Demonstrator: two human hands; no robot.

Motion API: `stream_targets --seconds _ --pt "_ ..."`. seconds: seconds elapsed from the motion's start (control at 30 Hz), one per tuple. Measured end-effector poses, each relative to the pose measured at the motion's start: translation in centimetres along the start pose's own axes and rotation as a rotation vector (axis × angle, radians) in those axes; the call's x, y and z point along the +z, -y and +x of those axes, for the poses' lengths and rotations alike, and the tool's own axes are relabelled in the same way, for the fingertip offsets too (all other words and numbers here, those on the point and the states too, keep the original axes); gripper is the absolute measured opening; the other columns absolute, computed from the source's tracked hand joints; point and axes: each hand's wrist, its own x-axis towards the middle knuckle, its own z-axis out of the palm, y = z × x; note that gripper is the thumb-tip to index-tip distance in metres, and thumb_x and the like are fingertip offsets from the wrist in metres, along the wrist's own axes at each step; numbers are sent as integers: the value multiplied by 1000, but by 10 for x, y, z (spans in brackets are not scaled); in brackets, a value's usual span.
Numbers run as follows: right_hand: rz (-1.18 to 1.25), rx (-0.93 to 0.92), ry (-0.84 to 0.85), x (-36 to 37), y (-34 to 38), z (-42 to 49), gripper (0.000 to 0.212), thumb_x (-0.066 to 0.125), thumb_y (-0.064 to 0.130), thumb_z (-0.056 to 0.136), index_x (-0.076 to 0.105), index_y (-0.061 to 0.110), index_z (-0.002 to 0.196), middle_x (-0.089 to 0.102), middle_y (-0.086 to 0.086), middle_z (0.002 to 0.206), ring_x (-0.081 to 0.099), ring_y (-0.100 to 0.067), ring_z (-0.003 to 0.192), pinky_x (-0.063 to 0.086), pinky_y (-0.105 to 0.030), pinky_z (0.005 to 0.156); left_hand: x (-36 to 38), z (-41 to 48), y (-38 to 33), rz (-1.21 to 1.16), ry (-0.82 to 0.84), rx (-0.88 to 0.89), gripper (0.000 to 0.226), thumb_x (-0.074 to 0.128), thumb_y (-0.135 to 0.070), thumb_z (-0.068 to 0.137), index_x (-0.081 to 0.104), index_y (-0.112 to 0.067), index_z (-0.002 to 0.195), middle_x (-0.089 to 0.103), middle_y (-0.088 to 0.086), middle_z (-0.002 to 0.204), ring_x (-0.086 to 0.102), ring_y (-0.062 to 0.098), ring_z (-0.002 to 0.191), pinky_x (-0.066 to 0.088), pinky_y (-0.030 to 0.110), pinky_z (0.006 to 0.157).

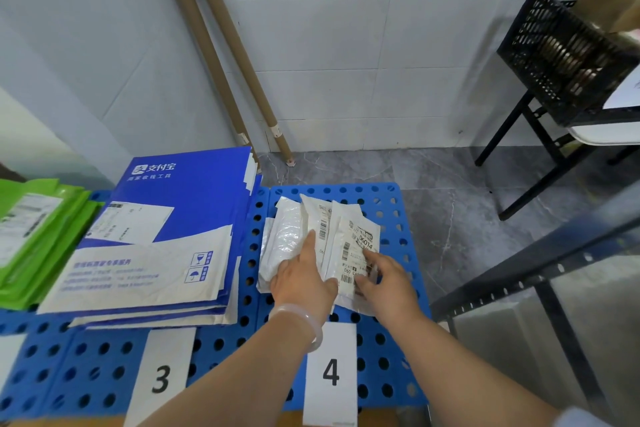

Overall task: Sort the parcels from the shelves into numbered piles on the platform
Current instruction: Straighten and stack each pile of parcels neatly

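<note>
A loose pile of white plastic parcels [294, 232] with barcode labels lies on the blue perforated platform [388, 208] behind the paper tag numbered 4 [330, 373]. My left hand [303, 276] rests flat on the pile's left part, fingers spread. My right hand [388, 279] pinches the near edge of the topmost labelled parcel [360, 243]. Blue and white mailers [156, 246] are stacked behind the tag numbered 3 [162, 378]. Green parcels [31, 236] are piled at the far left.
Two brown cardboard tubes [221, 55] lean against the tiled wall. A black crate [557, 55] stands on a black-legged table at the right. A dark metal shelf frame [540, 260] crosses the right foreground, close to my right forearm.
</note>
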Motion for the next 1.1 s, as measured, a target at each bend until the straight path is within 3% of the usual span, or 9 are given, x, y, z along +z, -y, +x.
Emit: stream_targets --seconds 0.13,0.23,0.3,0.43,0.5,0.63,0.8,0.93,1.1 --pt "83 33 -37 0 -1 0 56 66 19 89 44 27 140 48 4 130 54 -9 106 51 -31 93 0 -5 -1 -59 -16 159 80 60 -25 87 12 -44 149 55 -7 125 53 16 111 41 35 102" --pt "226 56 -5 -4 -3 -2 64 66 18 90 34 25 145 53 8 126 55 3 87 46 -15 69 0 -9 3 -405 78 178 74 58 -9 87 27 -48 142 53 -11 122 61 11 85 55 24 72" --pt "275 71 7 -7 -4 -3 65 68 23 88 36 25 145 55 10 124 55 2 92 46 -18 75 -1 -7 7 -598 95 145 71 57 -3 86 36 -47 138 55 -18 111 62 10 70 52 21 55" --pt "429 155 23 -16 -8 0 69 80 45 70 51 30 131 66 9 119 65 -11 103 51 -37 94 -6 -2 9 -776 147 156 66 62 1 85 43 -38 135 56 -19 120 58 -19 84 49 8 66" --pt "639 230 80 -20 -10 1 74 86 46 61 55 25 125 70 3 115 68 -19 103 52 -47 94 -5 1 10 -791 197 177 67 63 0 85 43 -39 135 58 -16 123 59 -16 93 51 11 75" --pt "767 248 19 -30 -10 3 35 74 8 81 55 18 107 71 -7 106 70 -27 95 55 -53 87 2 2 8 -682 232 172 76 70 -11 84 34 -41 143 61 -15 122 61 0 105 52 21 88" --pt "859 251 -43 -44 -19 6 37 71 3 82 58 14 116 73 -8 106 71 -27 94 57 -51 82 -4 0 14 -404 -57 120 56 61 -27 91 38 -40 141 47 -9 123 52 4 101 42 15 79" --pt "741 265 -136 -44 -27 7 41 75 6 79 58 13 116 72 -6 106 71 -24 91 58 -48 80 -2 7 16 -73 2 97 67 56 -39 92 20 -35 149 31 -4 142 35 17 129 36 30 102" --pt "643 305 -175 -43 -35 4 35 76 4 77 58 20 102 71 -3 100 70 -24 88 58 -42 73 2 13 15 194 10 42 80 54 -28 90 2 -36 151 41 -1 132 41 19 121 43 41 99"
